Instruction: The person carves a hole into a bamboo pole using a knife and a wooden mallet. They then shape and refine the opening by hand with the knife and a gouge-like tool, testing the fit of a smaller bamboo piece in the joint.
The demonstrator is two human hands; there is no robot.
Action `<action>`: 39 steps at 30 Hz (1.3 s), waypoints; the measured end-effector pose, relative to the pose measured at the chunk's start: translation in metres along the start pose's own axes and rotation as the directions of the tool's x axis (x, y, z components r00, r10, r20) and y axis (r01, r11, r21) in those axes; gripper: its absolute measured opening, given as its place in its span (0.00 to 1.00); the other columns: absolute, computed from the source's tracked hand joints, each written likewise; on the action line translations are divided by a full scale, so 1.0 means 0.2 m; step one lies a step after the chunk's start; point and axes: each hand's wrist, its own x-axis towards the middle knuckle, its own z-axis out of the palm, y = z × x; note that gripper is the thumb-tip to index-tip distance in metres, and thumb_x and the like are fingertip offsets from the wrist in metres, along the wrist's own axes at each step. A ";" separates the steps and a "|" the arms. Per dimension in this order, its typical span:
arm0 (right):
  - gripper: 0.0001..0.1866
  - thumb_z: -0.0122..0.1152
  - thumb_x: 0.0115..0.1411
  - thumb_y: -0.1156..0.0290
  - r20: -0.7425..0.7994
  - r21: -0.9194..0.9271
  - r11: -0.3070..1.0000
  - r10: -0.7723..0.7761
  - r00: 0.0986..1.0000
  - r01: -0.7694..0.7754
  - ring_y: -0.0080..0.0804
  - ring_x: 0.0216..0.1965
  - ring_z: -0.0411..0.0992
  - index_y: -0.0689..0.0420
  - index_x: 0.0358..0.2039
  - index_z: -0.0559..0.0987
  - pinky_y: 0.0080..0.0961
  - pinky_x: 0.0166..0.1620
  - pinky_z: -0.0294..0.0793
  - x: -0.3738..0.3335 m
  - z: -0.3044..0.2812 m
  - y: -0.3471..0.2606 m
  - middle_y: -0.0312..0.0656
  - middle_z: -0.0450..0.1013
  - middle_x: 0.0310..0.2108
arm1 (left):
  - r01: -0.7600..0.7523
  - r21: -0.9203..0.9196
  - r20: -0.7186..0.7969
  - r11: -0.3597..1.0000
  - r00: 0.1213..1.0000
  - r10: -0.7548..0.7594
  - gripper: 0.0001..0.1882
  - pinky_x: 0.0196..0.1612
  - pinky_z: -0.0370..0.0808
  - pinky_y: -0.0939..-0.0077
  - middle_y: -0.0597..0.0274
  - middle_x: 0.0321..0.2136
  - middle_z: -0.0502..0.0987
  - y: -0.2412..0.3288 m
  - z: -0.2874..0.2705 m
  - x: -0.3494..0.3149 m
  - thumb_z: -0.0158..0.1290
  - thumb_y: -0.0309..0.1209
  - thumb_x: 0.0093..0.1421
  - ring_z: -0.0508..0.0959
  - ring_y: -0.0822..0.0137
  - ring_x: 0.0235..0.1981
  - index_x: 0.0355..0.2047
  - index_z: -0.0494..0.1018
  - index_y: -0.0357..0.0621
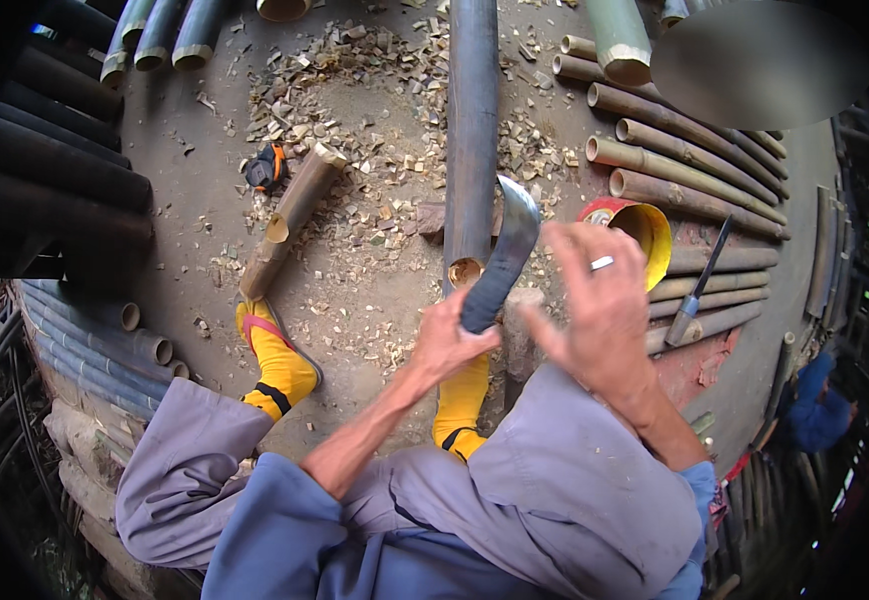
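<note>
My left hand is closed round the dark, wrapped handle of a curved billhook, whose bright hooked tip points away from me. Beside the blade lies a long, dark bamboo pole; a pale hollow opening shows at its near end. My right hand, wearing a ring, is raised above my right knee with fingers apart and nothing in it. It partly hides a red and yellow bucket.
A notched bamboo length lies left, near an orange-black tape measure. Wood chips litter the ground. Bamboo tubes and a long-bladed knife lie right. Dark poles are stacked left. A person in blue is far right.
</note>
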 end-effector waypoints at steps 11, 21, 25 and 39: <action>0.07 0.54 0.53 0.71 0.475 0.566 0.727 -0.673 0.567 0.389 0.45 0.27 0.78 0.59 0.32 0.76 0.39 0.31 0.76 0.03 0.88 -0.25 0.48 0.76 0.23 | 0.021 0.370 -0.320 0.929 0.942 0.106 0.20 0.32 0.76 0.60 0.49 0.24 0.77 -0.45 -0.14 -0.32 0.61 0.35 0.43 0.79 0.49 0.27 0.38 0.70 0.47; 0.20 0.57 0.53 0.75 0.357 0.689 0.710 -0.157 0.921 -0.146 0.51 0.31 0.76 0.60 0.46 0.65 0.44 0.34 0.77 0.20 0.76 -0.20 0.52 0.73 0.30 | -0.198 0.941 0.235 0.274 0.966 -0.108 0.12 0.29 0.78 0.61 0.57 0.18 0.78 0.22 -0.77 0.22 0.59 0.32 0.37 0.79 0.56 0.21 0.27 0.76 0.50; 0.25 0.57 0.51 0.83 0.112 0.852 0.452 0.337 0.935 -0.265 0.55 0.32 0.74 0.60 0.50 0.62 0.44 0.32 0.75 0.18 0.78 -0.19 0.58 0.71 0.34 | -0.605 0.783 0.603 -0.145 0.795 -0.063 0.03 0.21 0.73 0.65 0.60 0.17 0.76 0.59 -0.63 0.58 0.54 0.27 0.40 0.77 0.60 0.19 0.19 0.74 0.47; 0.19 0.56 0.52 0.74 0.515 0.661 0.750 -0.444 0.733 -0.011 0.49 0.30 0.76 0.56 0.46 0.66 0.43 0.30 0.75 -0.02 0.86 -0.25 0.51 0.73 0.25 | 0.113 0.788 -0.012 0.606 0.986 -0.168 0.15 0.31 0.78 0.57 0.52 0.23 0.79 -0.14 -0.48 -0.19 0.61 0.34 0.42 0.80 0.49 0.25 0.33 0.75 0.51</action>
